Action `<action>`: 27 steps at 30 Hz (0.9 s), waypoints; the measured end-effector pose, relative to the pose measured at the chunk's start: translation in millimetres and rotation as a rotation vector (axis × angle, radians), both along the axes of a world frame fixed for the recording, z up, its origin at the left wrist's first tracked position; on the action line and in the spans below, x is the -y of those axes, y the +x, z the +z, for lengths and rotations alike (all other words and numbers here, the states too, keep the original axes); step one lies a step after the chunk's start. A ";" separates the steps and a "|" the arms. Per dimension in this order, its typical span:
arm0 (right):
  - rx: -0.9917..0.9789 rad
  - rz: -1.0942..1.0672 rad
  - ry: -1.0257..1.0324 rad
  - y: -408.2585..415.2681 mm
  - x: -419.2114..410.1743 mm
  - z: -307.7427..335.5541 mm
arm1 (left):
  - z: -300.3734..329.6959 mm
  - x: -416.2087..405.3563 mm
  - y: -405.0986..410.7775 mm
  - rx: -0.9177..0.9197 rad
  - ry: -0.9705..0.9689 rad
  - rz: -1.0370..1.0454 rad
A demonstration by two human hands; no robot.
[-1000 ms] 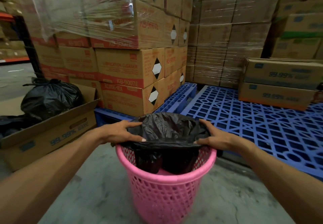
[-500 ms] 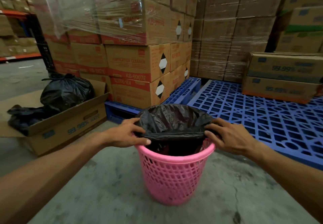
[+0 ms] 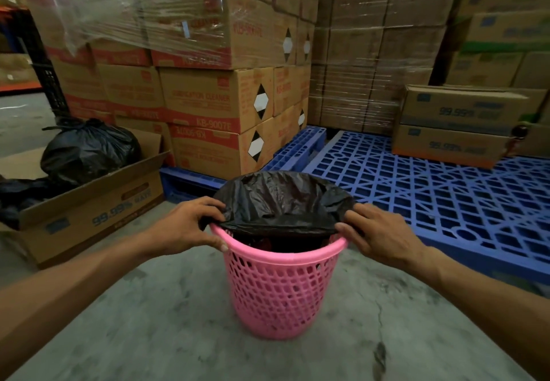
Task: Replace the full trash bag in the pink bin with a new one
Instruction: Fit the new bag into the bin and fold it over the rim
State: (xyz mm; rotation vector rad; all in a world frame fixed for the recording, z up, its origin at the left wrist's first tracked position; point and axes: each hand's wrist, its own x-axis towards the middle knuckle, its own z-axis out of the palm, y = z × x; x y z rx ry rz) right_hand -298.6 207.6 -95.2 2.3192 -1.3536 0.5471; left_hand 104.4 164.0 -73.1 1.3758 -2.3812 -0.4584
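Observation:
A pink lattice bin (image 3: 279, 288) stands on the concrete floor in front of me. A black trash bag (image 3: 282, 199) hangs in its mouth, its far edge folded over the far rim and its near edge stretched across the opening. My left hand (image 3: 187, 229) pinches the bag's edge at the bin's left rim. My right hand (image 3: 378, 234) grips the edge at the right rim. A tied, full black bag (image 3: 89, 151) sits in an open cardboard box (image 3: 89, 217) to the left.
Blue plastic pallets (image 3: 431, 196) lie behind and to the right of the bin. Shrink-wrapped stacks of cartons (image 3: 208, 89) rise behind it. Two flat cartons (image 3: 458, 124) rest on the right pallet. More black plastic (image 3: 18, 196) lies in the box's left part.
My head has pulled back, so the bin looks farther off. Both hands have drawn the bag's near edge lower and tighter across the bin's mouth, closer to the rim.

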 end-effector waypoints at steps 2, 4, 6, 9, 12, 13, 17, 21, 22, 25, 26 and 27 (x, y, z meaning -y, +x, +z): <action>0.177 0.043 0.236 1.3 -4.2 5.6 | -2.5 -1.2 2.5 -0.055 -0.015 -0.018; 0.360 0.055 0.454 -0.9 -6.7 11.1 | -4.9 -3.6 3.2 -0.126 -0.015 -0.039; 0.493 0.072 0.616 -5.3 -7.1 15.6 | -6.3 -5.7 3.2 -0.173 -0.004 -0.058; 0.759 0.149 0.766 -7.4 -7.4 18.1 | -6.6 -4.9 2.9 -0.163 0.017 -0.054; 0.868 0.169 0.850 -11.2 -5.5 15.4 | -4.3 -4.3 3.2 -0.168 0.109 -0.014; 0.858 0.152 0.881 -12.7 -5.8 14.9 | -2.6 -4.4 2.3 -0.170 0.144 -0.012; 0.707 0.110 0.987 -16.2 -7.2 15.7 | 5.8 -5.0 -1.5 -0.191 0.299 -0.009; 0.608 0.105 0.988 -18.3 -7.7 18.1 | -0.1 -5.0 -1.0 -0.308 0.388 0.002; 0.567 0.107 0.975 -18.4 -7.4 17.1 | -3.0 -5.3 0.2 -0.331 0.388 0.007; 0.511 0.113 0.956 -15.5 -7.5 13.1 | -10.7 -4.2 6.4 -0.338 0.384 -0.031; 0.505 0.109 0.951 -14.6 -7.6 12.5 | -13.3 -4.2 8.1 -0.283 0.380 -0.067; 0.492 0.106 0.944 -13.9 -7.9 11.8 | -16.6 -4.3 9.1 -0.210 0.370 -0.109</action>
